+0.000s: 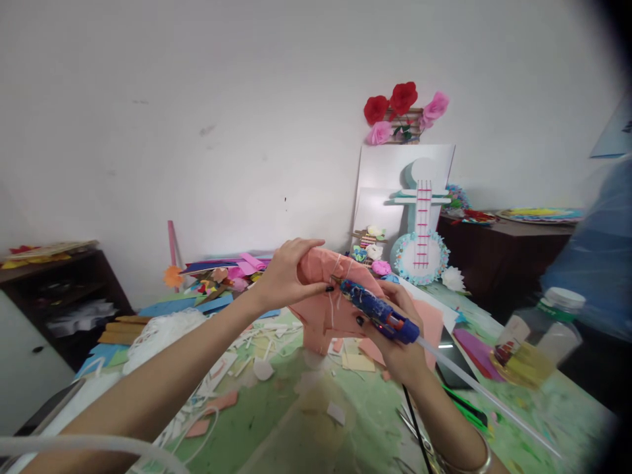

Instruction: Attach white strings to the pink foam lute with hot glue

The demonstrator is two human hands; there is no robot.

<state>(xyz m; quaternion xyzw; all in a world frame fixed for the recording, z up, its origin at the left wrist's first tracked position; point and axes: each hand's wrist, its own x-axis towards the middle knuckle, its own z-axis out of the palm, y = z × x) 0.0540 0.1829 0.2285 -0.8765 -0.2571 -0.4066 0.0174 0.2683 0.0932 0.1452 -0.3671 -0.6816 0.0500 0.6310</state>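
My left hand (291, 273) grips the upper left side of a salmon-pink paper craft piece (316, 316), thumb in front and fingers over its top. White strings run across the piece. In my right hand (399, 342) is a blue hot glue gun (372, 305), its nozzle pointing up and left at the pink paper, close to my left thumb. A long clear glue stick (484, 393) sticks out of the gun's back end toward the lower right. Some of my right fingers are hidden behind the gun and the paper.
Paper scraps (247, 345) litter the green table (281, 415). At right stand a bottle of yellow liquid (540, 336), a green cutter (467, 408) and scissors (419, 434). A white instrument-shaped craft (422, 224) leans behind. White lace (165, 336) lies at left.
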